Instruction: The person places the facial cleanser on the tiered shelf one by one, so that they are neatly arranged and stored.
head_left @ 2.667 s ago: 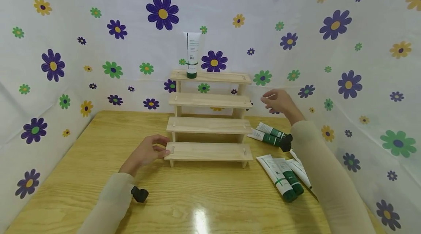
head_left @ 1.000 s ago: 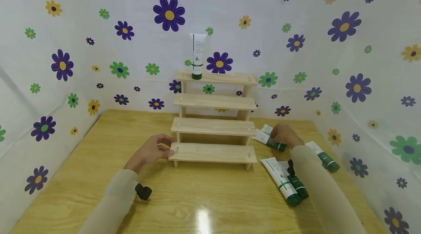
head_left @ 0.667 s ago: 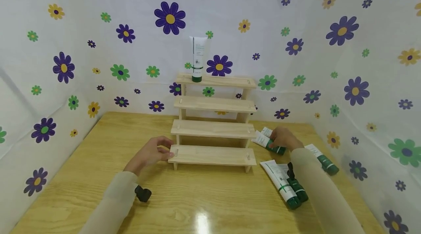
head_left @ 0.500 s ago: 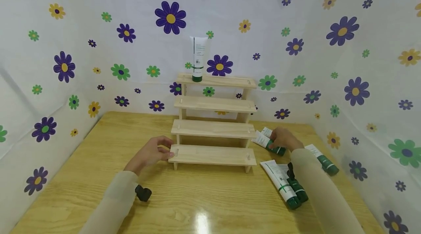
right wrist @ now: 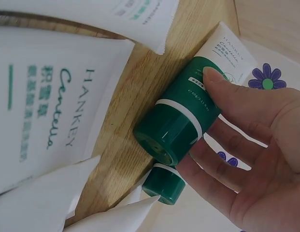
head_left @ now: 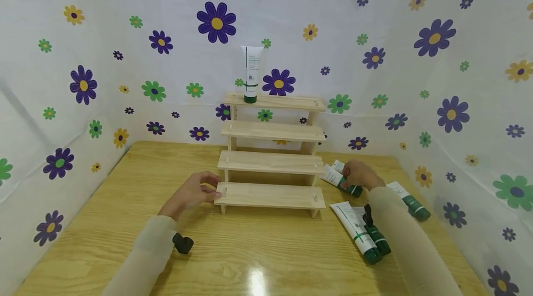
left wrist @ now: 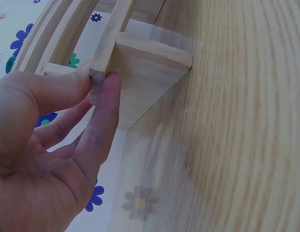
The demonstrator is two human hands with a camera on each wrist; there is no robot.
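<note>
One four-step wooden rack (head_left: pixel 270 162), left hand (head_left: pixel 189 195) pinching the lowest step (head_left: pixel 270 195), one white tube (head_left: pixel 251 69) standing up top. Right hand (head_left: pixel 361 175) grips a HANKEY tube (right wrist: pixel 184 104) just right of it, brand only readable on right wrist cam.

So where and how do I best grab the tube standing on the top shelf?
Probably low on the tube, where it narrows above the green cap, from the right: it stands upright toward the left of the top shelf, with bare board to its right.
</note>
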